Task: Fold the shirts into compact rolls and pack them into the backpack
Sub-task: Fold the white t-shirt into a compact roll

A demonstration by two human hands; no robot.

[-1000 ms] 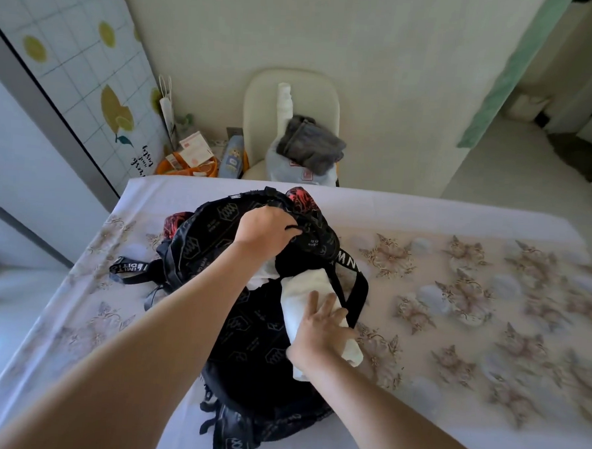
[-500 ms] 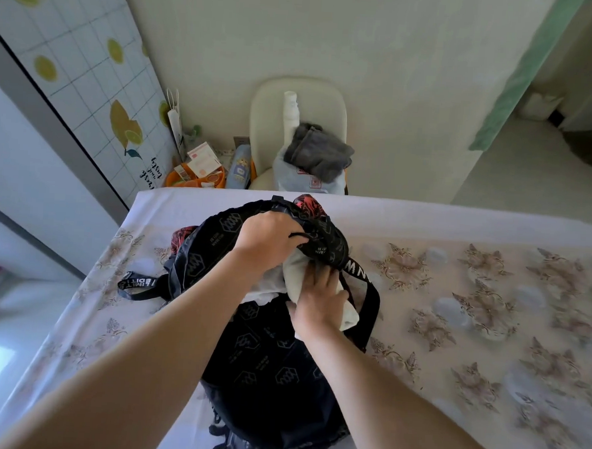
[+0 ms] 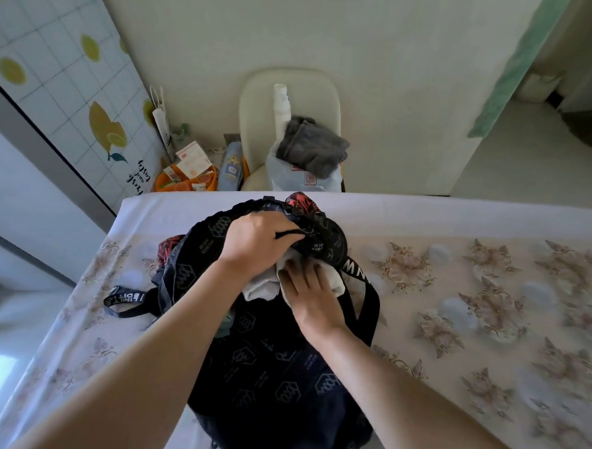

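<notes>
Head view: left hand [image 3: 252, 242] grasps backpack [image 3: 273, 377] mouth edge; right hand [image 3: 313, 294], grip released, presses shirt roll [image 3: 336, 284] inward.

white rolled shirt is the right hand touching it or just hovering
Touching. The head view shows the right hand lying flat on the white rolled shirt, with no gap between them, at the mouth of the black patterned backpack.

head view, close, steeply down onto table [image 3: 459, 226]
</notes>
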